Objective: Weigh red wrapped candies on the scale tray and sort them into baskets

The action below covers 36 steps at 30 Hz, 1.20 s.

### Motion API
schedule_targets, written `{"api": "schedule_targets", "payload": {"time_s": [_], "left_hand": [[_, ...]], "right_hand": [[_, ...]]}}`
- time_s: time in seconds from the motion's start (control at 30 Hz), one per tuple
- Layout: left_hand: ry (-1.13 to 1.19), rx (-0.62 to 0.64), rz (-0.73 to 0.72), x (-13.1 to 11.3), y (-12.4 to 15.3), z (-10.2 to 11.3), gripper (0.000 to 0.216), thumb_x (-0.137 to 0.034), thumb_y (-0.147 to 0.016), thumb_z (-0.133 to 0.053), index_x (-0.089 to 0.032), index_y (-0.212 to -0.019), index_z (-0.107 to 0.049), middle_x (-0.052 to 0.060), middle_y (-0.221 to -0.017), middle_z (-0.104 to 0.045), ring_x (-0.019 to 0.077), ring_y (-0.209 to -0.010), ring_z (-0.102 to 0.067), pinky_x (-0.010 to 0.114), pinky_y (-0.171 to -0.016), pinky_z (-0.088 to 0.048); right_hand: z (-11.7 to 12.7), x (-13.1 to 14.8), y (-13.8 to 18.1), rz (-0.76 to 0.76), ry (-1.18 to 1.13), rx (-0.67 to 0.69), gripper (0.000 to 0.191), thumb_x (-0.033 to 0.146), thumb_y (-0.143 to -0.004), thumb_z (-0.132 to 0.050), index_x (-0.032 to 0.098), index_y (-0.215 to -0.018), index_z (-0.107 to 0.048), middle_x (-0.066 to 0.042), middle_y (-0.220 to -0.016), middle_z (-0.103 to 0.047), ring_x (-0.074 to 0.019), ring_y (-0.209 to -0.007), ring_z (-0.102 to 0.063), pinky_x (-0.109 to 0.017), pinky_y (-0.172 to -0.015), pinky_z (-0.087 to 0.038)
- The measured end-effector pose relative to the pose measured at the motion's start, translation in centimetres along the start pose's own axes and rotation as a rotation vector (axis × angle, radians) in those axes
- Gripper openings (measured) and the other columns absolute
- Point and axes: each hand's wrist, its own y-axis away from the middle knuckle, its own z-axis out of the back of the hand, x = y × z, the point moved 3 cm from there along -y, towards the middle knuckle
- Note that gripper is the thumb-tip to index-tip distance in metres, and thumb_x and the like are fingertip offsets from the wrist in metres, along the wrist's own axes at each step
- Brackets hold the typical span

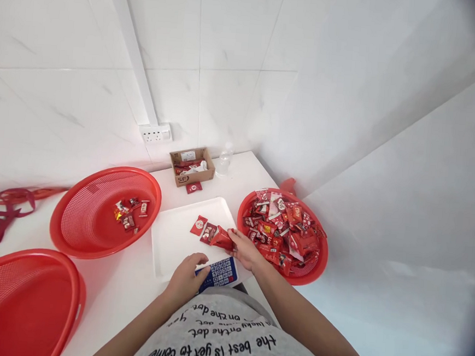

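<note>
Red foil, crinkled and glossy, is pinched between the fingers of the right hand: a small sweet packet is held at the near right edge of the white tray. That tray is flat, rectangular and smooth, with rounded corners. Two more red packets lie flat on the tray just beyond the held one. At the tray's near edge, a blue keypad calculator is covered by the left hand, fingers curled over its left end. Right of the tray, a round red mesh basket is heaped with wrapped sweets. Left of the tray, a like basket holds only a few. Behind the tray, a small cardboard box stands open.
</note>
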Motion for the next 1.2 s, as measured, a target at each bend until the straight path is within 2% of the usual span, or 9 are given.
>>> {"api": "schedule_targets", "payload": {"time_s": [0.13, 0.23, 0.4, 0.57, 0.73, 0.87, 0.93, 1.07, 1.2], "left_hand": [[-0.229, -0.061, -0.261, -0.5, -0.7, -0.7, 0.033, -0.029, -0.078, -0.050, -0.023, -0.111, -0.054, 0.010, -0.123, -0.051, 0.0246, -0.116, -0.043, 0.043, -0.098, -0.035], [-0.284, -0.121, -0.244, -0.1, -1.5, -0.9, 0.042, -0.028, -0.081, -0.046, -0.021, -0.122, -0.045, 0.011, -0.133, -0.041, 0.0241, -0.124, -0.035, 0.043, -0.102, -0.031], [-0.360, 0.002, -0.201, 1.5, -2.3, -1.9, 0.056, -0.026, -0.074, -0.055, -0.021, -0.128, -0.040, 0.010, -0.135, -0.040, 0.0259, -0.124, -0.036, 0.044, -0.102, -0.031], [-0.257, -0.036, -0.193, 1.8, -2.0, -1.3, 0.057, -0.017, -0.071, -0.053, -0.022, -0.126, -0.042, 0.009, -0.132, -0.044, 0.0260, -0.122, -0.038, 0.045, -0.102, -0.029], [0.288, -0.066, 0.005, 0.4, -1.1, 0.1, 0.060, -0.016, -0.070, -0.050, -0.023, -0.127, -0.034, 0.007, -0.116, -0.055, 0.0205, -0.099, -0.055, 0.038, -0.090, -0.041], [0.607, 0.032, 0.094, -0.6, -0.7, 0.0, 0.055, -0.017, -0.069, -0.052, -0.024, -0.121, -0.033, 0.003, -0.106, -0.058, 0.0165, -0.088, -0.058, 0.032, -0.082, -0.044], [0.514, 0.025, 0.053, -0.6, -0.8, 0.0, 0.047, -0.022, -0.071, -0.054, -0.022, -0.116, -0.039, 0.005, -0.108, -0.057, 0.0177, -0.095, -0.055, 0.033, -0.087, -0.041], [0.171, -0.121, -0.009, 0.0, -1.0, 0.3, 0.042, -0.041, -0.074, -0.056, -0.018, -0.108, -0.050, 0.009, -0.111, -0.055, 0.0233, -0.106, -0.049, 0.037, -0.094, -0.034], [0.221, -0.075, 0.067, 0.4, -0.8, 0.0, 0.038, -0.050, -0.079, -0.045, -0.020, -0.101, -0.053, 0.006, -0.095, -0.063, 0.0223, -0.091, -0.056, 0.036, -0.084, -0.041]], "right_hand": [[-0.8, 0.3, 0.3, 0.039, 0.001, 0.042, 0.015, 0.030, -0.077, -0.059, 0.021, -0.089, -0.056, -0.002, -0.085, -0.065, -0.0117, -0.072, -0.061, -0.026, -0.067, -0.047], [-1.3, 0.3, 0.8, 0.054, 0.030, 0.091, 0.016, 0.025, -0.073, -0.063, 0.020, -0.087, -0.058, -0.002, -0.087, -0.065, -0.0125, -0.073, -0.062, -0.029, -0.072, -0.048], [-2.3, -0.6, 1.7, 0.030, 0.054, 0.217, 0.022, 0.031, -0.071, -0.065, 0.021, -0.089, -0.060, -0.003, -0.094, -0.065, -0.0149, -0.081, -0.062, -0.033, -0.078, -0.048], [-3.3, -0.9, 2.4, -0.009, 0.043, 0.314, 0.031, 0.036, -0.070, -0.065, 0.022, -0.097, -0.059, -0.002, -0.096, -0.063, -0.0126, -0.079, -0.061, -0.030, -0.076, -0.046], [-2.9, -0.3, 2.8, 0.196, 0.334, 0.168, 0.037, 0.042, -0.068, -0.064, 0.023, -0.099, -0.061, -0.004, -0.105, -0.059, -0.0167, -0.089, -0.056, -0.028, -0.069, -0.045], [-3.3, -1.1, 3.4, 0.104, 0.354, 0.343, 0.040, 0.053, -0.072, -0.057, 0.024, -0.098, -0.061, -0.003, -0.095, -0.063, -0.0165, -0.082, -0.057, -0.028, -0.066, -0.044], [-3.5, -1.3, 3.7, 0.088, 0.369, 0.395, 0.039, 0.056, -0.073, -0.055, 0.022, -0.092, -0.062, -0.002, -0.087, -0.064, -0.0157, -0.077, -0.057, -0.028, -0.064, -0.044], [-3.5, -1.0, 3.9, 0.191, 0.462, 0.304, 0.038, 0.055, -0.071, -0.057, 0.020, -0.083, -0.065, -0.001, -0.078, -0.063, -0.0156, -0.071, -0.055, -0.027, -0.063, -0.043], [-3.3, -0.9, 4.0, 0.262, 0.435, 0.196, 0.040, 0.055, -0.071, -0.057, 0.018, -0.083, -0.065, 0.000, -0.075, -0.064, -0.0171, -0.072, -0.056, -0.027, -0.065, -0.042]]}}
